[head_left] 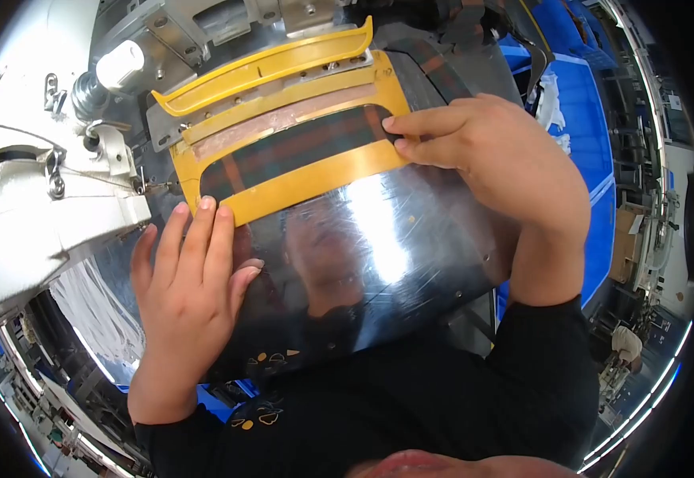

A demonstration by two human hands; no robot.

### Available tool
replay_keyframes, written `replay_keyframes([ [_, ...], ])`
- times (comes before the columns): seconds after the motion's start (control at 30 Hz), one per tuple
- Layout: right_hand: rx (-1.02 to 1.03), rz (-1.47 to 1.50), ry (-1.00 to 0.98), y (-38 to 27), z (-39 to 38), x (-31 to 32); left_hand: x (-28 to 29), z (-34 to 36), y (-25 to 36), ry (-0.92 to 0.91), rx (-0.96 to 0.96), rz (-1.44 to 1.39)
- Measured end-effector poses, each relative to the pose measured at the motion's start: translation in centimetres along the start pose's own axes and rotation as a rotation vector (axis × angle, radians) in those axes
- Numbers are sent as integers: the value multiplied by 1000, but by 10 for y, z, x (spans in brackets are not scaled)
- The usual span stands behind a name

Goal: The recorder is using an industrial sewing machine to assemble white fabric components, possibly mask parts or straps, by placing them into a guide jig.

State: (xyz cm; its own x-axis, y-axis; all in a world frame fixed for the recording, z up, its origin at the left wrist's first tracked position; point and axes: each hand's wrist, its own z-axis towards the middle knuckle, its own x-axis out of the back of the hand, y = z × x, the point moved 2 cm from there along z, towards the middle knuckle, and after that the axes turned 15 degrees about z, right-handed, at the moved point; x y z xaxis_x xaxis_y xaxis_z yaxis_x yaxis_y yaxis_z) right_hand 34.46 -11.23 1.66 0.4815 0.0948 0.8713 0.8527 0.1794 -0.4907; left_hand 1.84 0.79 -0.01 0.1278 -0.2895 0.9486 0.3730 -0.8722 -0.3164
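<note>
A yellow flat template with a dark green and red plaid fabric strip in its opening lies at the back of the polished metal table. A raised yellow bar runs behind it. My left hand rests fingertips on the template's lower left corner, fingers stretched out and thumb on the metal. My right hand has its index finger and thumb closed at the right end of the fabric and template, other fingers curled out of sight.
A white sewing machine stands at left beside the needle area, with white strips below. Metal fixtures line the back. Blue bins stand at right. A co-worker is in the far right background.
</note>
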Motion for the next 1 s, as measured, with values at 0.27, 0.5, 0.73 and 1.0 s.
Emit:
replay_keyframes([
  [0.27,-26,393,289,21,13,0,-8,-3,-5,173,1,-112],
  [0.5,-276,985,431,45,26,-10,-10,6,-1,311,-8,-142],
  [0.73,-245,978,379,58,34,-10,-13,5,-11,382,-47,-161],
  [1.0,-295,681,463,53,32,-22,-12,2,-4,384,-79,-188],
])
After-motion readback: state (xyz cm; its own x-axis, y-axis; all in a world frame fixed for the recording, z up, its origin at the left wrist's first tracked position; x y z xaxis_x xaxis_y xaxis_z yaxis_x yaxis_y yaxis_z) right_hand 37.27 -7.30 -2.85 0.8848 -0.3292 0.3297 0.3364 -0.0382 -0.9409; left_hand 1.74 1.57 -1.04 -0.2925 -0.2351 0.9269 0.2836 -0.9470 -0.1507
